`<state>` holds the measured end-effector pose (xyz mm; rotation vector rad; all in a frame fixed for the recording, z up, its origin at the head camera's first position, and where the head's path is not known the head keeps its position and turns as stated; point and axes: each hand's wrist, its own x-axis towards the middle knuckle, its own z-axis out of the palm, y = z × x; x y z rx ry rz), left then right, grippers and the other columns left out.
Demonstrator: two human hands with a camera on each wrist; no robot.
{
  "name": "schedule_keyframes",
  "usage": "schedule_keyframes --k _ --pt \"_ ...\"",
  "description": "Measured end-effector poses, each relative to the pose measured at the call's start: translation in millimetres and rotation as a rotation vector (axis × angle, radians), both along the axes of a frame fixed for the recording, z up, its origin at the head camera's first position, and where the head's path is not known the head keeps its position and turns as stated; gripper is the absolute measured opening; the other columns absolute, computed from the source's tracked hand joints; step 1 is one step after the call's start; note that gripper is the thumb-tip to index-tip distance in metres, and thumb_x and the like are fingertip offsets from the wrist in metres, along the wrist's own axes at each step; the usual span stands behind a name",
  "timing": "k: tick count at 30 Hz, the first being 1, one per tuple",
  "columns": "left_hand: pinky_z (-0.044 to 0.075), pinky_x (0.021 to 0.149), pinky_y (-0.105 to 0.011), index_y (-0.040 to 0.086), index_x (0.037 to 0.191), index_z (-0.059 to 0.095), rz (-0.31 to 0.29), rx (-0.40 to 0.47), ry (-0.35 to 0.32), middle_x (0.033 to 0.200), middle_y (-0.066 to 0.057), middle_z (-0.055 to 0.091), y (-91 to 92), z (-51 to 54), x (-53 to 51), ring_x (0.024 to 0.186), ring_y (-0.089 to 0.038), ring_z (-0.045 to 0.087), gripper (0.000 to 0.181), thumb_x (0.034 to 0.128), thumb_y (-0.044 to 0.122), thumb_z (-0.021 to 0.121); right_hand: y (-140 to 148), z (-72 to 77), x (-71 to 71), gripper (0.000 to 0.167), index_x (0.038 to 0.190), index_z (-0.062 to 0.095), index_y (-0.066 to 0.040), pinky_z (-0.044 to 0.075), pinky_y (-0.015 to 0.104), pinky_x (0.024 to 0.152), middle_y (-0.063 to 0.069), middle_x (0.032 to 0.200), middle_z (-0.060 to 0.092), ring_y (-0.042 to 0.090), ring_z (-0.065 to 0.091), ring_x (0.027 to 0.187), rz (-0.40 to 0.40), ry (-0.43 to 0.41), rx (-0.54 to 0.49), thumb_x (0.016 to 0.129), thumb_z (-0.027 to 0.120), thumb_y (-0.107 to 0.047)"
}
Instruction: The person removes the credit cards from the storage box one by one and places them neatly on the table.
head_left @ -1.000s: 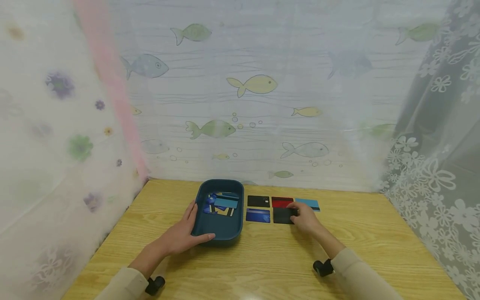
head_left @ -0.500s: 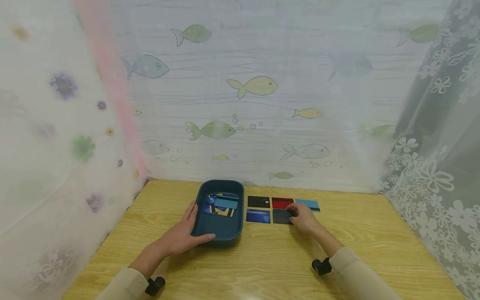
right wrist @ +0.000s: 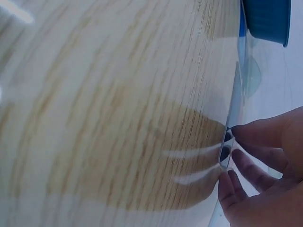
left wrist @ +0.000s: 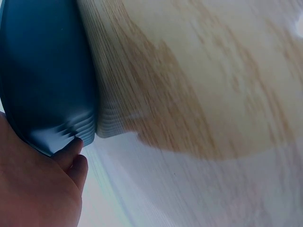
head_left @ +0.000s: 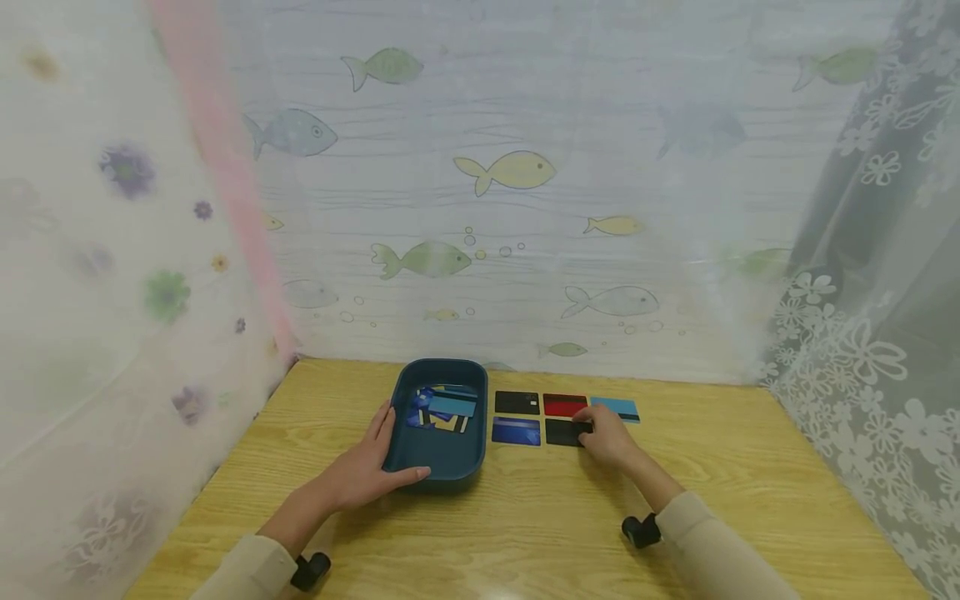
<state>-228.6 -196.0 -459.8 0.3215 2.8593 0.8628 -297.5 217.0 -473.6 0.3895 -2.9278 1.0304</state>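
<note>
My left hand (head_left: 363,471) rests against the near left corner of a dark blue plastic tray (head_left: 483,454), its fingers along the left wall and its thumb along the near rim. Several bank cards (head_left: 450,407) lie in a loose heap inside. To the right, my right hand (head_left: 609,437) pinches the right end of a black card (head_left: 564,431) at the table surface; the right wrist view shows the fingertips (right wrist: 234,132) at the card's edge. Left of it lies a blue card (head_left: 516,431). Behind are a black chip card (head_left: 517,402), a red card (head_left: 565,405) and a light blue card (head_left: 617,409), partly covered by the hand.
The wood-grain table (head_left: 540,533) is glossy and reflects the hands. A fish-print curtain (head_left: 517,250) hangs behind its far edge, with other patterned curtains at both sides. A black wrist camera (head_left: 310,572) sits under the left sleeve, another (head_left: 641,532) under the right.
The right hand stays at the black card's right end with only a slight shift. The card's sheen turned greyer, then dark again. The left hand and tray have not moved.
</note>
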Motion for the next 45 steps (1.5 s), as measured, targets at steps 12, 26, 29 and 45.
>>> schedule_keyframes --k 12,26,29,45 --pt "0.039 0.11 -0.06 0.012 0.165 -0.006 -0.014 -0.004 -0.008 0.172 -0.009 -0.01 -3.9 0.7 -10.6 0.144 -0.044 0.039 0.127 0.0827 0.079 0.064 -2 0.0 -4.4 0.027 0.117 0.068 0.009 0.048 0.057 0.097 0.023 0.119 0.062 0.045 0.058 0.116 0.005 0.011 0.001 0.091 0.063 0.009" --pt "0.04 0.109 -0.061 0.011 0.165 -0.005 -0.016 0.0 -0.007 0.172 -0.009 -0.01 -5.3 1.1 -12.9 0.143 -0.045 0.041 0.127 0.0832 0.079 0.064 -3 2.0 -5.6 0.029 0.119 0.067 0.009 0.047 0.058 0.098 0.023 0.12 0.062 0.046 0.057 0.117 0.012 0.008 0.007 0.091 0.063 0.009" --pt "0.04 0.109 -0.061 0.011 0.165 -0.005 -0.018 0.002 -0.007 0.172 -0.008 -0.01 -5.5 0.5 -13.4 0.143 -0.045 0.041 0.127 0.0827 0.079 0.064 -3 5.2 -5.6 0.031 0.123 0.065 0.008 0.048 0.059 0.098 0.025 0.126 0.061 0.047 0.056 0.12 0.02 0.005 0.01 0.092 0.063 0.008" --pt "0.04 0.107 -0.062 0.009 0.165 -0.004 -0.026 -0.002 -0.001 0.172 -0.01 -0.011 -6.1 0.4 -12.8 0.142 -0.045 0.042 0.125 0.0844 0.078 0.063 -28 34.6 10.4 0.038 0.135 0.06 0.004 0.047 0.059 0.1 0.023 0.134 0.055 0.045 0.054 0.123 0.073 -0.018 -0.044 0.098 0.066 -0.003"
